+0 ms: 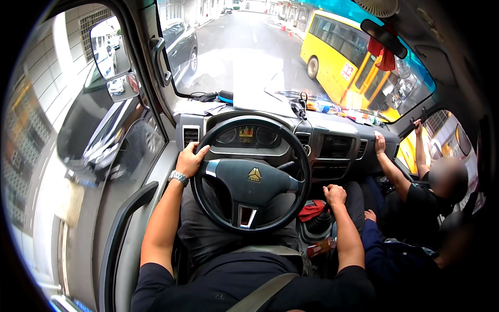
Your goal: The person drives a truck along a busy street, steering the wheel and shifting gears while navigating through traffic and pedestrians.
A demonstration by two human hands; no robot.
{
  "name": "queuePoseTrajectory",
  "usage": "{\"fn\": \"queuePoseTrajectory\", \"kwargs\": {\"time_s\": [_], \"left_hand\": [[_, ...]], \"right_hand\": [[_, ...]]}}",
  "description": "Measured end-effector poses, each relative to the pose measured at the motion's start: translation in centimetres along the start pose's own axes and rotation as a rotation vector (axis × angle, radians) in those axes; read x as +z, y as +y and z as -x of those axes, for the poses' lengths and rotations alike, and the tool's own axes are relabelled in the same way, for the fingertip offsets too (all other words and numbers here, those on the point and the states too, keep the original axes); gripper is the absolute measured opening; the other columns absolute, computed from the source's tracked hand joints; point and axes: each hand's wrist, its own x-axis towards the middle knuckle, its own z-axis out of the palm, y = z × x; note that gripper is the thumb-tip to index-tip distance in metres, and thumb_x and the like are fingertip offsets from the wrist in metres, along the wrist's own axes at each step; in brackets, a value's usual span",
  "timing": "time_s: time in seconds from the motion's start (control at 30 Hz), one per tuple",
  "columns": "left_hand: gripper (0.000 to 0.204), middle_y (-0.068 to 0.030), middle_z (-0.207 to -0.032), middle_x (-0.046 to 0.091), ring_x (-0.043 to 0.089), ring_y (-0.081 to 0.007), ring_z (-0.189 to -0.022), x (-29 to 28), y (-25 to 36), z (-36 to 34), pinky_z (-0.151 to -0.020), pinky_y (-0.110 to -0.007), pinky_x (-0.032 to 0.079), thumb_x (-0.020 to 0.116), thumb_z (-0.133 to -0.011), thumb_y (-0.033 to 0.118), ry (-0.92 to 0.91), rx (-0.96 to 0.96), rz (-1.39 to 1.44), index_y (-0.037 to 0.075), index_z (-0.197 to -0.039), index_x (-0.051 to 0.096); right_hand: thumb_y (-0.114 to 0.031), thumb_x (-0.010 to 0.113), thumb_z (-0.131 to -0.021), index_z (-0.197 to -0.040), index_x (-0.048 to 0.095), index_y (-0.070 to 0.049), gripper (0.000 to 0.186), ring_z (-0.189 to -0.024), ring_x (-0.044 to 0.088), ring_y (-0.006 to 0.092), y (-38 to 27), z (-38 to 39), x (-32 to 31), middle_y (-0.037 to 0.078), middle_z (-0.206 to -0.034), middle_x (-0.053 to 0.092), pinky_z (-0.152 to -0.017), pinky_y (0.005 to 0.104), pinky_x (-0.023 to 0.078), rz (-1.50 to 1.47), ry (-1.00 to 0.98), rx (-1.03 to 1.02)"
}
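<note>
My left hand (pixel 190 159) is wrapped around the upper left of the black steering wheel (pixel 306 182), with a metal watch (pixel 179 178) on the wrist. To the right of the wheel, my right hand (pixel 335 194) is closed over the top of the gear lever (pixel 326 208); its knob is hidden under the fingers. A dark rubber boot (pixel 318 224) surrounds the lever's base, and a red cloth (pixel 311 210) lies against it. Below my right forearm's inner side rests a bottle (pixel 321 247) with reddish-brown contents. Behind the wheel is the lit instrument cluster (pixel 246 134).
Ahead, a yellow bus (pixel 338 52) stands on the right of the road (pixel 244 44), a dark car (pixel 179 47) on the left. Papers (pixel 260 88) and bottles (pixel 322 106) lie on the dashboard. A passenger's hand (pixel 380 142) touches its right end. A door handle (pixel 127 229) borders my left.
</note>
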Motion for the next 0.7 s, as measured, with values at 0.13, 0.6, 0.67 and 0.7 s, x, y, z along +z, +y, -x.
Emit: {"fn": "queuePoseTrajectory", "kwargs": {"time_s": [0.13, 0.6, 0.67, 0.7], "left_hand": [[0.048, -0.0076, -0.092, 0.073, 0.066, -0.0151, -0.083, 0.5, -0.6, 1.6, -0.078, -0.030, 0.053, 0.074, -0.094, 0.043, 0.025, -0.034, 0.172, 0.000, -0.115, 0.068], [0.033, -0.0034, -0.084, 0.063, 0.062, -0.0119, -0.059, 1.5, -0.3, 9.1, -0.053, -0.028, 0.053, 0.071, -0.098, 0.028, 0.105, -0.229, 0.602, 0.002, -0.113, 0.057], [0.032, -0.0034, -0.083, 0.063, 0.062, -0.0123, -0.058, 1.9, -0.2, 9.7, -0.053, -0.028, 0.053, 0.071, -0.099, 0.028, 0.103, -0.268, 0.648, 0.003, -0.112, 0.057], [0.031, -0.0034, -0.083, 0.063, 0.062, -0.0125, -0.058, 2.0, -0.2, 9.9, -0.053, -0.028, 0.053, 0.071, -0.099, 0.028, 0.103, -0.286, 0.669, 0.003, -0.112, 0.057]], "right_hand": [[-0.046, 0.070, -0.090, -0.096, 0.082, -0.017, 0.032, -0.091, 0.074, 0.0340, -0.6, 0.5, -0.7, 0.015, -0.092, 0.076, -0.085, 0.0436, 0.058, -0.014, -0.013, 0.034], [-0.060, 0.070, -0.085, -0.105, 0.082, -0.016, 0.050, -0.101, 0.074, 0.0276, -1.3, -4.2, -1.7, 0.008, -0.104, 0.078, -0.090, 0.0396, 0.057, 0.568, -0.734, -0.222], [-0.056, 0.072, -0.085, -0.112, 0.080, -0.017, 0.048, -0.106, 0.073, 0.0257, -1.3, -5.0, -0.6, 0.006, -0.114, 0.077, -0.092, 0.0391, 0.057, 0.659, -0.847, -0.256], [-0.054, 0.072, -0.085, -0.112, 0.080, -0.018, 0.046, -0.106, 0.074, 0.0237, -1.8, -4.7, -1.0, 0.004, -0.114, 0.077, -0.090, 0.0387, 0.057, 0.731, -0.887, -0.273]]}}
